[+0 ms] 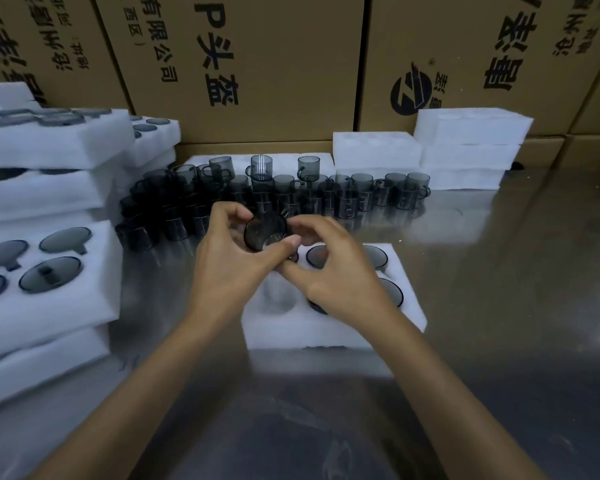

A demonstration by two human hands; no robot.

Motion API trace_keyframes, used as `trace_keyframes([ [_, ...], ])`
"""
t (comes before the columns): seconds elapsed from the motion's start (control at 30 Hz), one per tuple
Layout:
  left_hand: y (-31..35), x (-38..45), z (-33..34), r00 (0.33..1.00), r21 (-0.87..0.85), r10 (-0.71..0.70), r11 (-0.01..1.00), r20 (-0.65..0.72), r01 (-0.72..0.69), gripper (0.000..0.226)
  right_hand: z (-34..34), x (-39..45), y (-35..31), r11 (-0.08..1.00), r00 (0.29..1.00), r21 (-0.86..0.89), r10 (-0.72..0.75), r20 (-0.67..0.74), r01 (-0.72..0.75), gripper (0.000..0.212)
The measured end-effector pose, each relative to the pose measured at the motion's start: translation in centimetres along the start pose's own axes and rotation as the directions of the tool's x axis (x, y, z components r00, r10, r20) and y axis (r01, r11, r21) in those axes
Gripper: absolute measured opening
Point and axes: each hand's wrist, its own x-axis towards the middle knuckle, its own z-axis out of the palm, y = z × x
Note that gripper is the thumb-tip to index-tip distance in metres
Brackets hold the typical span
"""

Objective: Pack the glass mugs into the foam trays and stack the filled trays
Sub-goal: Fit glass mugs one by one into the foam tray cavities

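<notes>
Smoky glass mug (265, 233) is gripped between both hands, left hand (234, 252) and right hand (329, 268), fingers curled round it, above a foam tray (333, 332) on the steel table (499, 306). One pocket (278, 297) is seen unfilled. A slip could be caused by slick glass, or a knock against the loose mugs (291, 192) crowded just behind. Open room lies to the right.

The metal table (499, 306) is carrying a foam tray (333, 336) lying directly beneath the fingers (312, 225). Just beyond the fingers, a cluster of loose glass mugs (347, 199) is standing on the surface. Left of the fingers, stacked filled trays (49, 306) are resting on it; empty foam trays (465, 147) are sitting beyond and right.
</notes>
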Motion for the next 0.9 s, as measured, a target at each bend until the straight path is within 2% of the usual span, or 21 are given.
trace_keyframes([
  [0.13, -0.3, -0.6, -1.2, 0.993, -0.132, -0.044, 0.990, 0.106, 0.058, 0.055, 1.3, -0.1, -0.3, 0.999, 1.000, -0.054, 0.002, 0.030, 0.000, 0.049],
  [0.27, -0.9, -0.1, -2.1, 0.971, -0.241, -0.117, 0.956, 0.210, 0.168, 0.031, 0.2, -0.2, 0.6, 0.993, 0.978, 0.056, 0.091, 0.187, -0.103, 0.039],
  [0.33, -1.4, 0.3, -2.5, 0.958, -0.244, -0.121, 0.952, 0.258, 0.186, 0.018, -0.4, -0.5, 1.0, 0.992, 0.963, 0.101, 0.052, 0.263, -0.081, 0.039],
  [0.5, -2.1, 0.5, -2.8, 0.899, -0.186, -0.119, 0.959, 0.422, 0.214, 0.010, -0.3, -1.4, 0.8, 0.996, 0.932, 0.039, 0.061, 0.356, -0.080, 0.041],
  [0.6, -2.5, 0.8, -3.1, 0.872, -0.110, -0.149, 0.968, 0.466, 0.224, 0.009, -0.1, -1.6, 1.1, 0.998, 0.935, -0.009, 0.065, 0.349, -0.066, 0.051],
  [0.7, -2.7, 1.2, -3.7, 0.837, -0.085, -0.167, 0.966, 0.521, 0.246, 0.013, -0.1, -1.8, 1.0, 0.997, 0.946, -0.067, 0.062, 0.320, -0.043, 0.052],
  [0.8, -2.9, 1.4, -4.3, 0.822, -0.070, -0.190, 0.961, 0.537, 0.268, 0.035, -0.7, -2.1, 0.8, 0.986, 0.981, -0.164, -0.007, 0.195, 0.040, 0.048],
  [0.9, -2.9, 1.5, -4.7, 0.825, -0.063, -0.214, 0.956, 0.523, 0.288, 0.048, -1.2, -2.3, 0.8, 0.983, 0.992, -0.177, -0.027, 0.120, 0.048, 0.045],
])
